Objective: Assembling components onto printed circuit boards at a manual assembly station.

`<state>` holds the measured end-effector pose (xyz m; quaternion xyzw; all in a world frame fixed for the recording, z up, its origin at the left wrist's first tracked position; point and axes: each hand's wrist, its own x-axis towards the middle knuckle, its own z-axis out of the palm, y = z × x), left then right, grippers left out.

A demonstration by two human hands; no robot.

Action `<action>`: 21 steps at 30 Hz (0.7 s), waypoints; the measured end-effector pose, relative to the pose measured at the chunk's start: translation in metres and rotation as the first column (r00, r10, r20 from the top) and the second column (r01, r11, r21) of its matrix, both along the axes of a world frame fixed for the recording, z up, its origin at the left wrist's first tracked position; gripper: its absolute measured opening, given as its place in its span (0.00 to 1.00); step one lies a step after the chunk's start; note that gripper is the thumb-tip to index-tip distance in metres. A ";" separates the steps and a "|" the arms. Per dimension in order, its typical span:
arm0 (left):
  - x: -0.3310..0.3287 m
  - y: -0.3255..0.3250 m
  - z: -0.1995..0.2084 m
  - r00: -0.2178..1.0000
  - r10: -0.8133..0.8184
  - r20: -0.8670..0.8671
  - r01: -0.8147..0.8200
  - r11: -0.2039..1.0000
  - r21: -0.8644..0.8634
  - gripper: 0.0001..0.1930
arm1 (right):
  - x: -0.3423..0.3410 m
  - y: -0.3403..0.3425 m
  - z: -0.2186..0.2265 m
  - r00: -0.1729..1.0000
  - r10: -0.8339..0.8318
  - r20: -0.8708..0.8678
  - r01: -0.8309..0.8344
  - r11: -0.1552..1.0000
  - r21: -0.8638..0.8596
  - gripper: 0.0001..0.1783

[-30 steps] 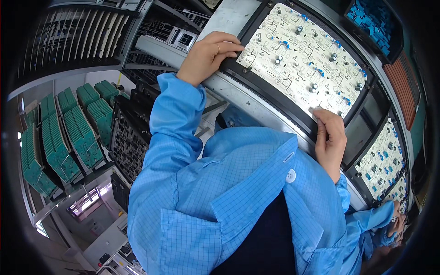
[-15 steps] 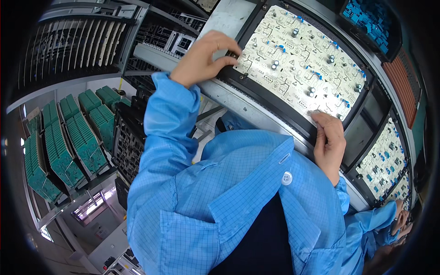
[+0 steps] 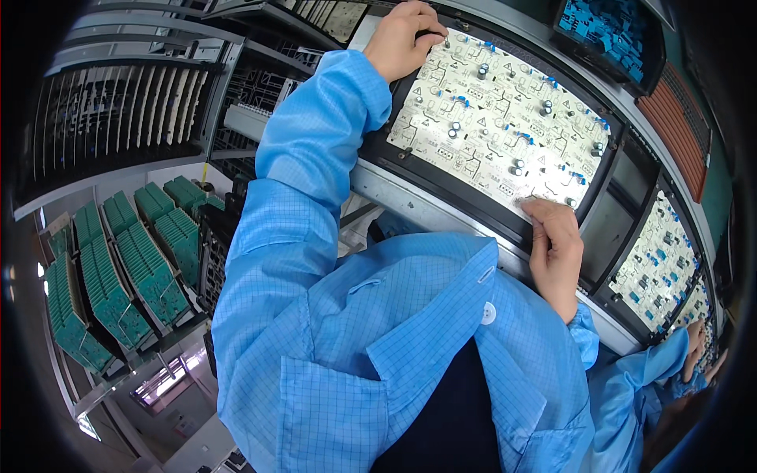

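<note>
A white printed circuit board (image 3: pixel 489 118) with black and blue components lies in a black frame (image 3: pixel 449 177). My left hand (image 3: pixel 404 41) is at the board's far left corner, thumb and fingers closed at the frame's edge. Whatever sits between them is too small to name. On the board's near edge, towards the right, rest the fingertips of my right hand (image 3: pixel 556 244). Its fingers are bent and drawn together, and I cannot make out what they hold. A small dark knob (image 3: pixel 405 153) stands at the frame's near left corner.
Another populated board (image 3: pixel 658 264) lies further right, close to a co-worker's hand (image 3: pixel 694 347). A screen (image 3: pixel 611 35) stands behind the frame, beside brown strips (image 3: pixel 670 142). Racked green boards (image 3: pixel 126 276) stand at left, below a rack of upright boards (image 3: pixel 118 114).
My left hand has moved along the frame's left side, from the near part to the far left corner. The right hand stays at the board's near edge. The view has shifted slightly.
</note>
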<state>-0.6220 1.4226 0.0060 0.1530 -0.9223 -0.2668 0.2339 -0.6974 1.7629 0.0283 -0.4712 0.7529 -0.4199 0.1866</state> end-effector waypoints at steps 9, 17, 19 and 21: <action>-0.016 -0.003 -0.010 0.989 -0.011 -0.149 0.007 1.000 -0.028 0.06 | -0.003 -0.002 -0.002 1.000 -0.001 -0.007 0.001 1.000 0.006 0.14; -0.024 0.001 -0.012 0.997 0.082 -0.012 -0.083 0.985 -0.153 0.09 | -0.005 0.001 -0.001 1.000 -0.009 0.019 0.009 1.000 0.016 0.13; -0.028 0.000 -0.012 0.988 0.144 0.052 -0.131 0.970 -0.204 0.10 | -0.006 0.001 -0.002 1.000 0.003 -0.003 -0.003 1.000 -0.004 0.13; -0.029 0.001 -0.007 0.987 0.137 0.079 -0.120 0.975 -0.188 0.10 | -0.006 0.001 0.001 1.000 0.007 0.003 -0.007 1.000 -0.002 0.12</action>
